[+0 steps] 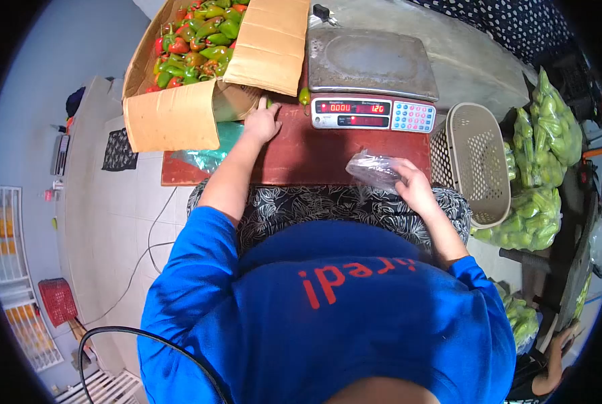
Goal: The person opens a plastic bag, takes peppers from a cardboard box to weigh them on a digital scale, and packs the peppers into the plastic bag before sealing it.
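My left hand [262, 124] reaches to the lower corner of the cardboard box [267, 47]. A small green pepper [269, 103] shows between its thumb and fingers, mostly hidden by them. Inside the box lies a heap of green and red peppers [210, 28]. My right hand [415, 186] is closed on the edge of a clear plastic bag [375, 170] above the front of the red table [301, 158]. One more green pepper [305, 96] rests on the table between the box and the scale.
A digital scale [373, 64] with a bare metal plate and lit red digits stands at the back. Right of the table is a beige perforated basket [478, 114], with bags of green produce [547, 135] beyond. Green plastic [230, 140] lies under the box flap.
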Demonstrator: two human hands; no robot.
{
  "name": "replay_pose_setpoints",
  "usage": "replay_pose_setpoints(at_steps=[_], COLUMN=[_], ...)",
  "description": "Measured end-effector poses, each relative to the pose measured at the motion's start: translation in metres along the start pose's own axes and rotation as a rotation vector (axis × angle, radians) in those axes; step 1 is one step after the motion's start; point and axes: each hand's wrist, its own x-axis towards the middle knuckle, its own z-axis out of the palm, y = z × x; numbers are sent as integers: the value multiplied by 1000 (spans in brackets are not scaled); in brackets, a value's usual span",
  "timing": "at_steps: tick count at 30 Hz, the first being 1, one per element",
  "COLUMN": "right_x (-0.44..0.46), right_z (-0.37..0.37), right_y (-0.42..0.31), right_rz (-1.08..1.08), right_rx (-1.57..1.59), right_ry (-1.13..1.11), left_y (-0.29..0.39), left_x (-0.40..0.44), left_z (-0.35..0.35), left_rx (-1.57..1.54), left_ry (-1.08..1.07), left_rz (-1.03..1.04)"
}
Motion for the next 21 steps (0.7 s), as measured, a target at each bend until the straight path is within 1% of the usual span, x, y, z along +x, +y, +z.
replay_pose_setpoints(at_steps=[5,8,11,12,13,15,16,19,21], right_x=[3,8,8,8,9,8,9,8,8], right_z=[4,5,8,9,8,6,6,4,4], right_y=[2,3,5,5,5,5,5,5,8], right_rz=[14,4,90,79,67,41,21,18,20], right_rx=[1,-8,45,46,45,40,35,37,57], right_ry=[-27,-25,-50,-48,-44,-34,-25,-4,-5], left_y=[-9,-8,-6,-5,-5,0,4,19,26], left_x=[3,-11,-18,-19,-18,-20,-25,-32,-40], left_z=[27,19,26,27,26,18,4,-30,-41], left_rx=[-167,-426,-626,-573,-1006,-1854,-1993,-2131,-2074], left_ry=[174,276,493,534,422,117,37,-95,-131], left_rz=[53,-15,-99,-161,-259,-456,-404,-353,-209])
